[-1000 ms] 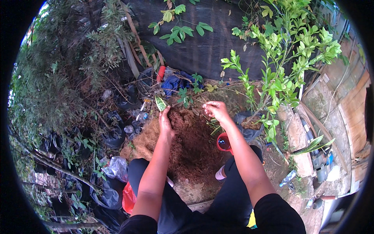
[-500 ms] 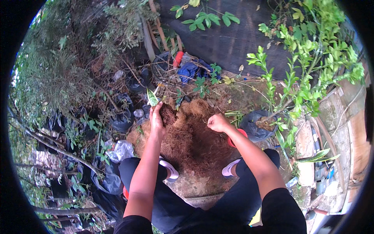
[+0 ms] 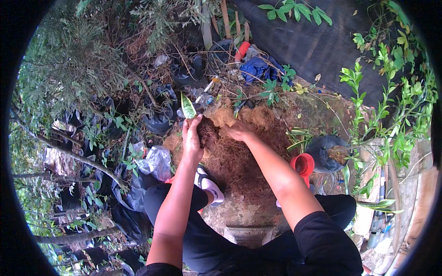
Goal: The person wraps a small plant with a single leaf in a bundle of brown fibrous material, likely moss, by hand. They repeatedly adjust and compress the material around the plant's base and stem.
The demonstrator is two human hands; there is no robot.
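Note:
My left hand (image 3: 192, 138) grips a small snake plant (image 3: 188, 106), its green, pale-edged leaf pointing up past the fingers. Dark brown root matter (image 3: 209, 131) sits against that palm. My right hand (image 3: 240, 131) is close beside it, fingers bent and closed on a tan clump of coconut fibre (image 3: 223, 117); the fingertips are partly hidden. Beneath both hands spreads a pile of loose brown fibre (image 3: 248, 163) on the ground, between my feet.
A red pot (image 3: 303, 164) stands right of the pile, beside a black plant bag (image 3: 326, 154). Crumpled clear plastic (image 3: 155, 163) lies to the left. Farther off are a blue cloth (image 3: 260, 69) and a black sheet (image 3: 313, 50). A leafy shrub (image 3: 354, 83) grows at the right.
My right hand has moved left, from over the right side of the pile to the tan fibre beside my left hand. The view has shifted, and my left hand still holds the plant.

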